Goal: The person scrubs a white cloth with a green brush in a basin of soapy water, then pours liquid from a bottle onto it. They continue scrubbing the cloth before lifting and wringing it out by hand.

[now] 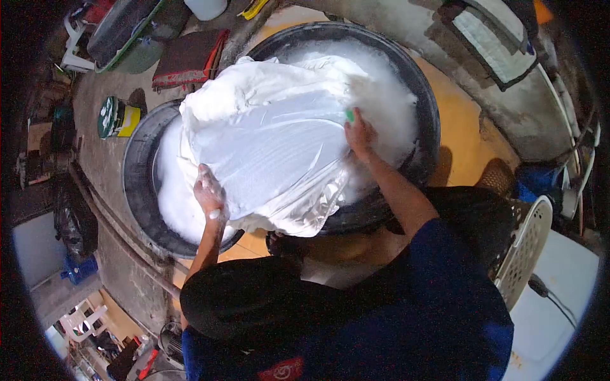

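A large white cloth (273,146) is spread across two dark round tubs, its middle stretched out smooth and wet. My left hand (210,192), flecked with suds, is closed on the cloth's left edge. At the cloth's right side, my right hand (361,133) is closed around a small green block (349,115) and rests against the fabric. Most of the block is hidden by my fingers. White foam fills the larger tub (427,108) under and beyond the cloth. More foam shows in the smaller tub (135,190) at the left.
A small bucket with a yellow label (129,120) stands left of the tubs. Behind it lies a folded dark red mat (189,59). At the upper left sits a large green-rimmed basin (143,38). A perforated plastic chair back (524,254) is at my right.
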Action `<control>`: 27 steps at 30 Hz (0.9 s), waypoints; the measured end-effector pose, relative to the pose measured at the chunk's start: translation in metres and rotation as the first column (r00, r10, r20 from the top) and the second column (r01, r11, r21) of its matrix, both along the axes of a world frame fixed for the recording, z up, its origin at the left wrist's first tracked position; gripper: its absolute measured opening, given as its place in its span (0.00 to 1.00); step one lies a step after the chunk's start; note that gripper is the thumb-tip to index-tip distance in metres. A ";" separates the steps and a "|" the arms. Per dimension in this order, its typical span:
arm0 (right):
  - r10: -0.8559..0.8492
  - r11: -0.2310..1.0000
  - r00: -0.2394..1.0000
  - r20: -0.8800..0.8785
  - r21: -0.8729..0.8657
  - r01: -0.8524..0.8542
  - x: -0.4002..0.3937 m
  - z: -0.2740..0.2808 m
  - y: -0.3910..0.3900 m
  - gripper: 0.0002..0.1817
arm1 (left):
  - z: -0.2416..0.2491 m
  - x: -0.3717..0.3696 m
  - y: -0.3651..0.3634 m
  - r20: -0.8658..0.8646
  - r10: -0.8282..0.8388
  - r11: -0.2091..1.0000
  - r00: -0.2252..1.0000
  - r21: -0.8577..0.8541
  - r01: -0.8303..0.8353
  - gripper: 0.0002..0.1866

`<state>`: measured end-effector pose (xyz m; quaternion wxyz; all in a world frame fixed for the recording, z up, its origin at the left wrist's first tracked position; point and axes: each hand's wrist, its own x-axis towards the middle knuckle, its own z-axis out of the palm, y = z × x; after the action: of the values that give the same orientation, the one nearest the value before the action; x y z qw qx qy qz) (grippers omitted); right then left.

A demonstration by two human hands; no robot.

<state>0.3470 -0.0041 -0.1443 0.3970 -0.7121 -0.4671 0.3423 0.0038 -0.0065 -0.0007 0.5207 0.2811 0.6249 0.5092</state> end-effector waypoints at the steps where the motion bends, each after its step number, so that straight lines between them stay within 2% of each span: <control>1: -0.007 0.977 0.974 0.228 0.210 -0.042 -0.017 -0.005 0.002 0.19 | -0.004 -0.002 0.002 -0.027 -0.012 1.000 1.000 0.008 0.012 0.11; 2: 0.154 0.978 0.933 0.327 0.083 -0.191 -0.056 0.048 -0.004 0.18 | -0.006 -0.002 0.005 -0.051 -0.013 1.000 0.999 0.021 0.014 0.11; 4: 0.485 0.869 0.749 0.452 -0.158 -0.468 -0.137 0.166 -0.017 0.17 | -0.008 0.001 0.003 0.212 0.119 0.992 0.970 0.004 -0.123 0.12; 6: 0.432 0.853 0.812 0.391 0.115 -0.510 -0.161 0.168 -0.028 0.17 | -0.006 0.000 0.003 0.238 0.126 0.992 0.963 -0.015 -0.126 0.14; 7: 0.409 0.827 0.843 0.349 0.249 -0.504 -0.166 0.166 -0.030 0.18 | -0.001 -0.003 0.001 0.137 0.066 0.998 0.988 -0.028 -0.063 0.14; 8: 0.191 0.931 0.873 0.449 0.199 -0.305 -0.139 0.123 -0.020 0.23 | 0.003 -0.004 0.000 0.039 0.001 0.999 0.999 -0.047 0.001 0.15; 9: 0.233 0.972 0.921 0.312 -0.052 -0.228 -0.089 0.108 -0.007 0.27 | 0.008 0.000 -0.002 0.084 -0.007 0.999 0.996 -0.035 0.010 0.16; 10: -0.059 0.885 0.951 0.305 0.456 -0.091 -0.044 0.058 0.004 0.27 | 0.005 -0.003 -0.005 0.063 -0.033 0.999 0.997 -0.007 0.033 0.16; 11: -0.012 0.969 0.963 0.271 0.240 -0.056 -0.024 0.013 0.011 0.27 | 0.001 -0.005 -0.003 0.045 -0.059 0.998 0.997 0.034 0.058 0.16; 12: 0.027 1.000 0.974 0.227 0.007 -0.029 -0.012 0.007 0.016 0.26 | -0.001 -0.006 -0.002 0.026 -0.085 0.994 0.996 0.073 0.083 0.16; 14: 0.300 0.952 0.794 0.528 -0.120 -0.281 -0.052 0.042 0.015 0.26 | 0.001 -0.009 0.000 0.122 -0.110 0.993 0.986 0.054 0.104 0.17; 15: 0.205 0.947 0.774 0.599 0.078 -0.311 -0.110 0.088 0.000 0.25 | 0.002 -0.009 -0.001 0.171 -0.113 0.993 0.979 0.044 0.107 0.18; 16: 0.343 0.887 0.831 0.437 0.140 -0.440 -0.148 0.147 -0.015 0.25 | 0.007 -0.004 -0.005 0.077 -0.094 0.995 0.993 0.018 0.093 0.18; 18: 0.492 0.842 0.808 0.325 0.061 -0.537 -0.158 0.179 -0.015 0.26 | 0.023 0.013 -0.004 -0.116 -0.066 0.998 0.991 -0.018 0.065 0.17; 19: 0.554 0.814 0.791 0.261 0.027 -0.580 -0.160 0.182 -0.014 0.27 | 0.023 0.019 -0.002 -0.313 -0.045 0.999 0.949 -0.033 0.037 0.16; 20: 0.261 0.953 0.913 0.314 0.065 -0.295 -0.142 0.125 -0.009 0.24 | 0.020 0.018 0.001 -0.195 -0.041 0.999 0.980 -0.005 0.041 0.16; 21: 0.214 0.973 0.922 0.324 0.018 -0.232 -0.087 0.087 0.010 0.25 | 0.015 0.013 -0.001 -0.074 -0.036 0.999 0.997 0.015 0.037 0.16; 22: 0.110 0.994 0.987 0.113 -0.017 -0.109 -0.041 0.034 0.019 0.25 | 0.011 0.008 -0.002 0.046 -0.030 0.999 0.998 0.038 0.028 0.15; 23: -0.035 0.998 0.995 -0.094 -0.056 0.030 0.004 -0.017 0.029 0.26 | 0.005 0.004 -0.001 0.042 -0.023 0.997 0.999 0.074 0.020 0.15; 25: -0.047 0.987 0.964 0.260 0.158 0.006 -0.012 -0.007 0.031 0.21 | -0.004 0.001 0.001 0.051 -0.002 0.994 0.999 0.113 -0.004 0.14; 26: -0.054 0.921 0.842 0.536 0.354 -0.166 -0.067 0.048 0.023 0.16 | -0.005 0.002 0.003 0.066 0.013 0.992 0.998 0.121 -0.021 0.14; 27: 0.222 0.906 0.875 0.431 0.241 -0.348 -0.114 0.104 0.014 0.17 | -0.001 0.006 0.003 0.095 0.045 0.994 0.994 0.097 -0.054 0.13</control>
<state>0.2328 0.0104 -0.0403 0.3464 -0.6168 -0.6861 0.1696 0.0102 -0.0034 -0.0014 0.5215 0.2672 0.5808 0.5650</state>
